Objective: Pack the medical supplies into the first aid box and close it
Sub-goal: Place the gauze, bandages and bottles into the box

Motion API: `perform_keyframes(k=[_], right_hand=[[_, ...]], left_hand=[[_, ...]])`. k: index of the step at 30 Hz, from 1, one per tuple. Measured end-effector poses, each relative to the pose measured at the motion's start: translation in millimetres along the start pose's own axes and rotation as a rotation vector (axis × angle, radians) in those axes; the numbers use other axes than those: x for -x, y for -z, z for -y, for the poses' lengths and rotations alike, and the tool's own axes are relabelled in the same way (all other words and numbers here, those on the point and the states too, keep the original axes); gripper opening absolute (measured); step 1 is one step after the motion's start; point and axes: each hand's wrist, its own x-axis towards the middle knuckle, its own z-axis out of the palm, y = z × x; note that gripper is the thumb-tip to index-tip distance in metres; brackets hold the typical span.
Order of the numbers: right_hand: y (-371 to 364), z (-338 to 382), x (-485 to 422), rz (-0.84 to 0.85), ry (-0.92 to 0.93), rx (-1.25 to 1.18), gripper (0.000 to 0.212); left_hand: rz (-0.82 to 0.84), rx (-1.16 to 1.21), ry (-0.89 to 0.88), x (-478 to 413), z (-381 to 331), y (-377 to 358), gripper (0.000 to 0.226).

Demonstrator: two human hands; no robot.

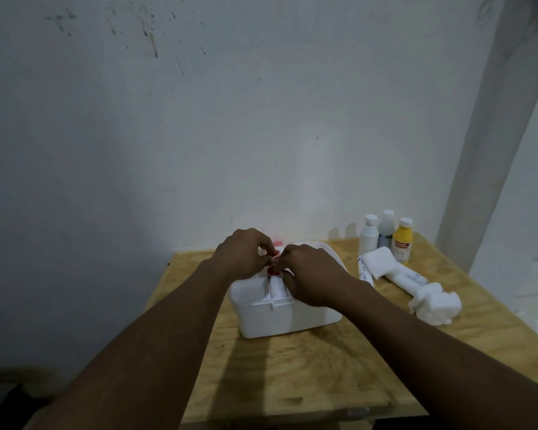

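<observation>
In the head view, a white first aid box (277, 318) stands on the wooden desk (292, 367) with its lid down. Both bare hands are on top of it, at the far part of the lid. The left grip (243, 252) has its fingers curled and pinches a small red piece (273, 270) on the lid. The right grip (311, 274) comes from the other side, touching the left one, and its bent fingertips close on the same red piece. The box is directly under both grips.

To the right of the box, apart from the hands, lie a wrapped bandage roll (365, 271) and white cotton wool (435, 302). Behind them, near the wall (168, 119), stand a white bottle (368, 235), a grey bottle (385, 231) and a yellow bottle (402, 242), close together and upright.
</observation>
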Motion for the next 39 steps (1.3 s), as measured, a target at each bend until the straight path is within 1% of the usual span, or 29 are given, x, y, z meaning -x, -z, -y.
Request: perform_keyframes(k=[2, 5, 8, 11, 14, 17, 19, 22, 25, 28, 30, 35, 37, 39], right_hand=[[-5, -2, 8, -0.031, 0.013, -0.011, 0.034], [-13, -2, 15, -0.135, 0.014, -0.064, 0.035], [-18, -3, 17, -0.229, -0.004, -0.067, 0.031], [-13, -7, 18, -0.311, -0.032, -0.131, 0.029], [3, -26, 24, -0.392, -0.1, -0.211, 0.025], [26, -65, 42, -0.444, -0.194, -0.203, 0.019], [41, -96, 61, -0.419, -0.291, -0.176, 0.013], [61, -133, 98, -0.277, -0.427, -0.18, 0.012], [70, -157, 132, -0.095, -0.523, -0.177, 0.026], [60, -168, 155, 0.078, -0.536, -0.141, 0.042], [48, -171, 163, 0.096, -0.513, -0.141, 0.043], [28, -172, 163, -0.008, -0.465, -0.199, 0.023], [25, -173, 159, 0.012, -0.446, -0.229, 0.021], [24, -172, 156, 0.05, -0.429, -0.269, 0.024]], left_hand=[[0.002, -0.043, -0.006, 1, -1, -3, 0.02], [0.009, -0.09, -0.006, 2, -1, -6, 0.022], [0.038, -0.064, 0.006, 2, -4, -6, 0.024], [0.034, -0.046, 0.043, 2, -11, -2, 0.025], [-0.063, -0.058, 0.027, 1, -23, 0, 0.024], [-0.143, -0.063, -0.032, -4, -49, -4, 0.021], [-0.122, -0.047, -0.083, -11, -70, -11, 0.02], [-0.058, -0.049, -0.151, -25, -105, -31, 0.025], [0.018, -0.142, -0.204, -38, -137, -54, 0.038], [0.11, -0.262, -0.217, -47, -162, -77, 0.051], [0.164, -0.352, -0.214, -53, -175, -90, 0.052], [0.213, -0.456, -0.174, -62, -191, -114, 0.044], [0.227, -0.452, -0.153, -65, -191, -121, 0.041], [0.236, -0.461, -0.141, -67, -192, -126, 0.041]])
